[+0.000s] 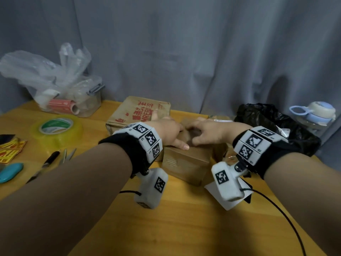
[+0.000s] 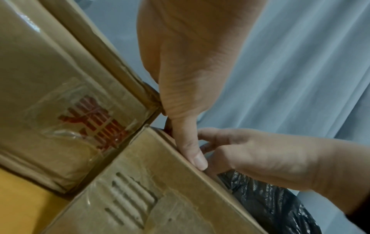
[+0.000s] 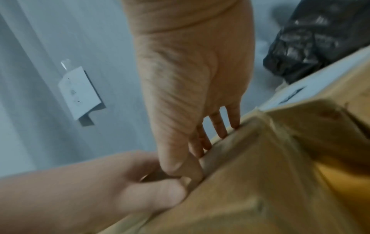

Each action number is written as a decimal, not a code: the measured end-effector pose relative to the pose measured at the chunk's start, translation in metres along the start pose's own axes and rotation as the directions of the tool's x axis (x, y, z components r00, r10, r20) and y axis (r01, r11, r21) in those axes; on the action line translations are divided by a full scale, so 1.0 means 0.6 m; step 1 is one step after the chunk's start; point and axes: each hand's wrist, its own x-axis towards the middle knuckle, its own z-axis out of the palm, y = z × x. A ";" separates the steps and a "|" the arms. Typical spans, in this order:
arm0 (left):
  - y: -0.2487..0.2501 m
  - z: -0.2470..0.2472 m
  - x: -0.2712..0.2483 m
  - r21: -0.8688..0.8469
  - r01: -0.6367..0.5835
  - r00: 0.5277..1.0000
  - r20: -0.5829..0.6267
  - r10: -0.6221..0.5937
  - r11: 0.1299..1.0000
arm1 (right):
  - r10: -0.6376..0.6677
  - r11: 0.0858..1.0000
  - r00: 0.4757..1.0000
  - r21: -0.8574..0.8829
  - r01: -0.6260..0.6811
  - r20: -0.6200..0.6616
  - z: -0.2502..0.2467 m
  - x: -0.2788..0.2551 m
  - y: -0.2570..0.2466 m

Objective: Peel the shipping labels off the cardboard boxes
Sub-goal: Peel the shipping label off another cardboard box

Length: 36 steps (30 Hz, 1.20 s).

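Note:
A small brown cardboard box (image 1: 186, 163) (image 2: 160, 190) (image 3: 260, 190) stands mid-table, its top face rough and torn. My left hand (image 1: 171, 133) rests on its top, the thumb (image 2: 192, 150) lying straight along the near top edge; its other fingers are hidden. My right hand (image 1: 204, 133) (image 2: 240, 152) (image 3: 180, 158) is on the same top, thumb and forefinger pinching a thin strip there, too blurred to identify. A larger box (image 1: 136, 111) (image 2: 50, 95) with red print touches the small one behind it on the left.
Another box with a white label (image 1: 219, 119) (image 3: 320, 82) sits behind on the right by a black plastic bag (image 1: 276, 126). A peeled white label (image 1: 221, 202) lies near the small box. A tape roll (image 1: 57, 130), pen, tweezers and a plastic tub (image 1: 86, 100) occupy the left.

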 end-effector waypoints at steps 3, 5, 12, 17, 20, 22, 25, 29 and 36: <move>0.000 0.000 0.000 0.001 0.000 1.000 -0.002 0.000 1.000 | -0.047 0.997 0.999 0.055 0.048 -0.010 0.004 -0.007 0.001; -0.001 0.003 0.001 -0.002 -0.007 1.000 -0.009 0.007 1.000 | 0.035 0.998 0.996 0.059 -0.031 -0.081 0.001 -0.005 0.016; 0.000 0.014 -0.006 -0.034 0.023 1.000 -0.007 -0.023 0.999 | -0.038 0.997 0.997 0.072 0.042 -0.062 0.018 -0.018 0.003; 0.007 0.009 -0.018 0.078 -0.016 1.000 -0.023 0.018 0.997 | 0.014 0.985 0.995 0.173 0.003 -0.096 0.024 -0.026 0.039; 0.006 0.008 -0.027 0.187 -0.077 0.992 -0.083 0.093 0.979 | 0.081 0.963 0.978 0.268 -0.027 -0.191 0.039 -0.025 0.052; 0.009 0.007 -0.032 0.189 -0.089 0.990 -0.091 0.108 0.978 | 0.082 0.951 0.970 0.309 -0.007 -0.229 0.047 -0.031 0.043; 0.017 0.010 -0.030 0.195 -0.047 0.994 -0.086 0.065 0.980 | 0.011 0.978 0.984 0.206 0.026 -0.178 0.047 -0.046 0.025; 0.033 0.013 -0.018 0.177 -0.006 0.996 -0.087 0.022 0.984 | -0.083 0.994 0.992 0.059 0.089 -0.095 0.041 -0.063 0.016; 0.031 0.004 -0.021 0.141 -0.010 0.995 -0.092 0.023 0.990 | -0.006 0.953 0.992 0.301 0.045 -0.130 0.040 -0.060 0.032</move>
